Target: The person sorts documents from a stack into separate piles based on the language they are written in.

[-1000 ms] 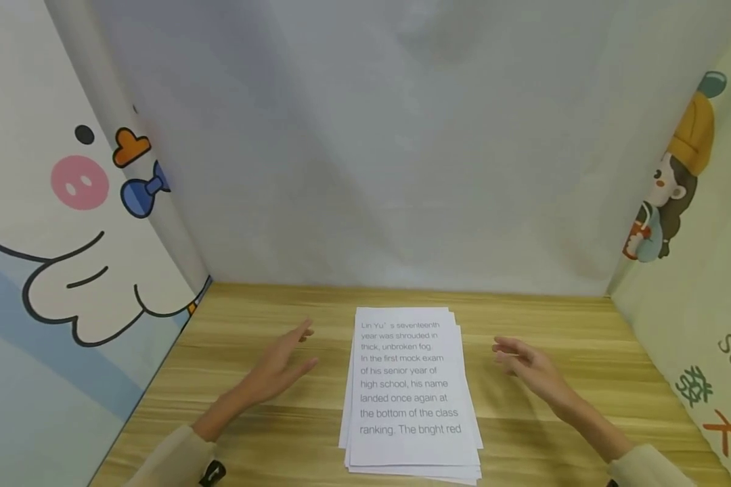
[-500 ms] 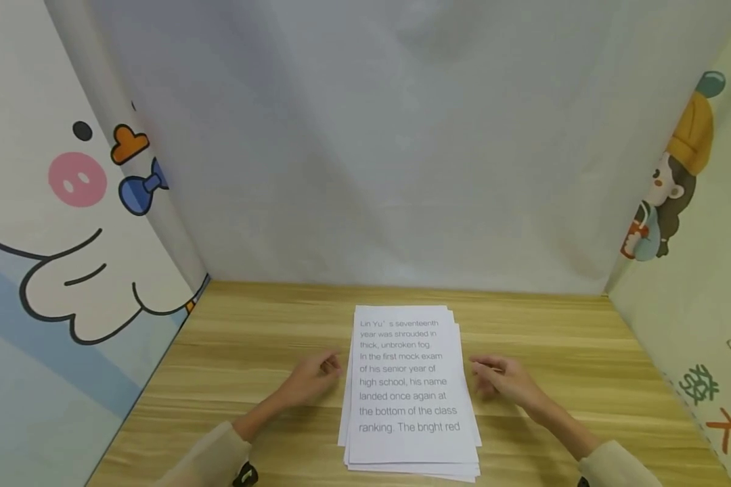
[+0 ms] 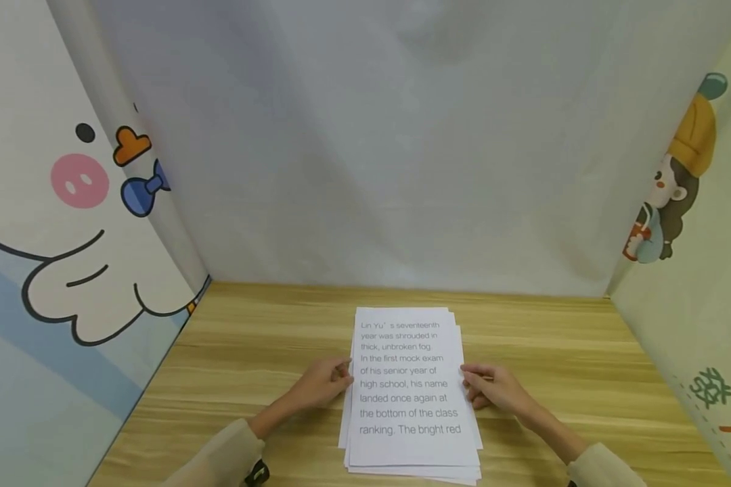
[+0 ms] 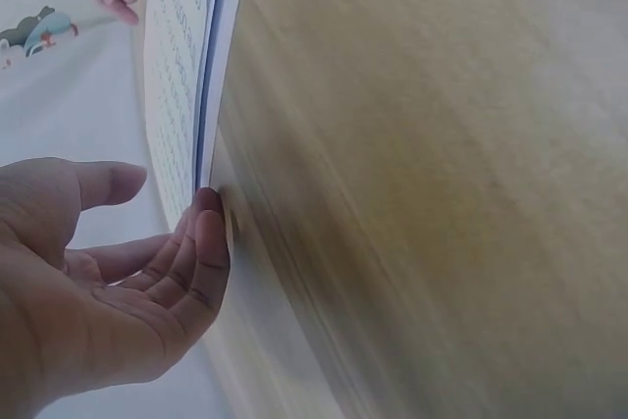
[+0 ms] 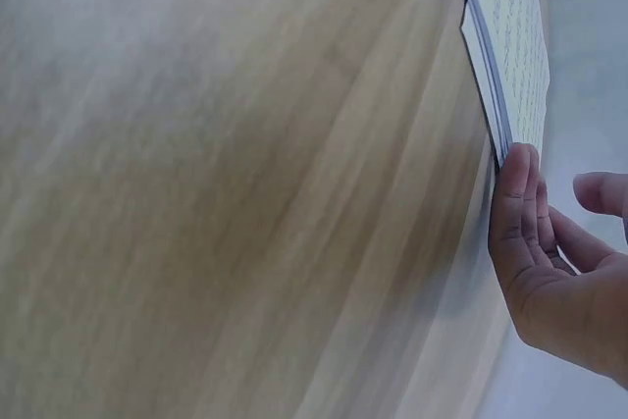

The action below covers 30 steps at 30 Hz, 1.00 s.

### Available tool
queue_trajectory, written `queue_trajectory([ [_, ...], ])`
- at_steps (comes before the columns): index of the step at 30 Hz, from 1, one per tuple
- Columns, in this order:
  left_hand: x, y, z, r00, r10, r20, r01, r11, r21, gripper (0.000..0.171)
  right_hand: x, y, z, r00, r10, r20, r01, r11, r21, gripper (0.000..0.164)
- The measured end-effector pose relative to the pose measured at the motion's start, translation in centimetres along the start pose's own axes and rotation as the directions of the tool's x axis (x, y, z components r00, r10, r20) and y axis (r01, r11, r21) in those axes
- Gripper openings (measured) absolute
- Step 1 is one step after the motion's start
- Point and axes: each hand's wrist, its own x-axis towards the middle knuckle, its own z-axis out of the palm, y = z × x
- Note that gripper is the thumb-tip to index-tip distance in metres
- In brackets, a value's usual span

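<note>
Paper stack (image 3: 409,406) lies on the worktop (image 3: 268,318) between left hand (image 3: 319,385) and right hand (image 3: 496,389), both unclamped, fingertips (image 4: 209,218) touching its opposite edges, placed, I judge from afar, for steadying it evenly.

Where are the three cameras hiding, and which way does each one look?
Head: on the person's head, looking forward and down at the paper stack on the table. The left hand, right hand and pale sleeves show.
Left wrist: on the left wrist, looking past the big, close left hand at the paper stack's edge; the right hand shows at the top.
Right wrist: the same from the other side, right hand close, left hand at the top.
Shared: both wrist views show the paper stack and both hands.
</note>
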Motion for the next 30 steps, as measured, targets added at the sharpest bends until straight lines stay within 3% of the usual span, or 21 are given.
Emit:
queue_trajectory([
  [2, 0.1, 0.2, 0.1, 1.0, -0.011, -0.007, 0.012, 1.0, 0.029, 0.04, 0.0, -0.1, 0.2, 1.0, 0.003, -0.012, -0.003, 1.0, -0.015, 0.046],
  [7, 0.5, 0.6, 0.2, 1.0, -0.031, 0.002, 0.031, 0.998, 0.05, 0.01, 0.2, -0.1, 0.6, 1.0, 0.016, -0.02, -0.017, 0.999, -0.037, 0.043],
  [21, 0.3, 1.1, 0.3, 0.999, 0.019, 0.037, -0.02, 1.0, 0.019, 0.012, -0.2, -0.2, 0.9, 0.999, 0.035, -0.018, -0.036, 0.999, -0.033, 0.043],
  [23, 0.1, 1.2, 0.3, 0.999, 0.02, 0.03, -0.02, 1.0, -0.002, 0.008, -0.3, -0.3, 0.8, 1.0, 0.025, -0.019, -0.025, 0.999, -0.032, 0.042],
  [26, -0.2, 1.2, 0.3, 1.0, -0.003, 0.003, 0.003, 0.997, -0.072, 0.022, -0.5, -0.5, 0.8, 0.999, 0.014, -0.036, -0.016, 0.999, -0.036, 0.041],
  [30, -0.3, 1.2, 0.3, 0.994, -0.107, -0.018, 0.099, 0.966, -0.239, 0.036, -0.7, -0.6, 0.9, 0.997, 0.012, -0.07, -0.014, 1.0, -0.022, 0.041],
])
